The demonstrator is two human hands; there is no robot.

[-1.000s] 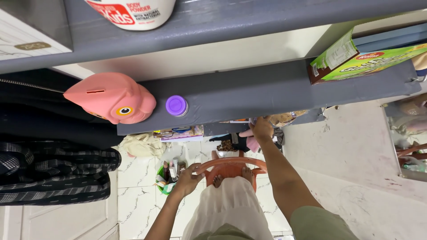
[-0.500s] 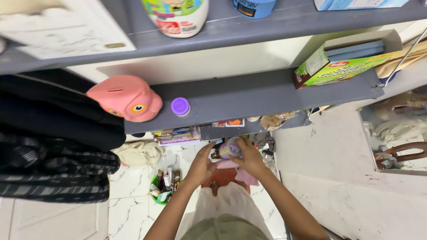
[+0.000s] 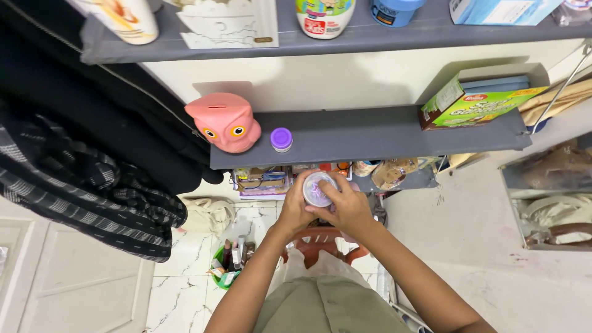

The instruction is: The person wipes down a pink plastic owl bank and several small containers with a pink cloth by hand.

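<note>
jar: a small round jar with a pale, purple-patterned top is held up in front of the chest, just below the front edge of the grey shelf
left hand: the left hand wraps the jar's side from the left, fingers curled close around it
right hand: the right hand covers the jar from the right and top, fingers pressed on its rim, gripping it
done so far: judging by the grip, the jar is off any surface and in both hands; whether its top is loosened or tight cannot be told
left to do: the jar has not been set down anywhere
on the shelf: a small purple-capped pot stands beside a pink owl money box, both well apart from the hands; a green carton lies at the far right
below: a reddish stool and a green tub of bottles on the marble floor
</note>
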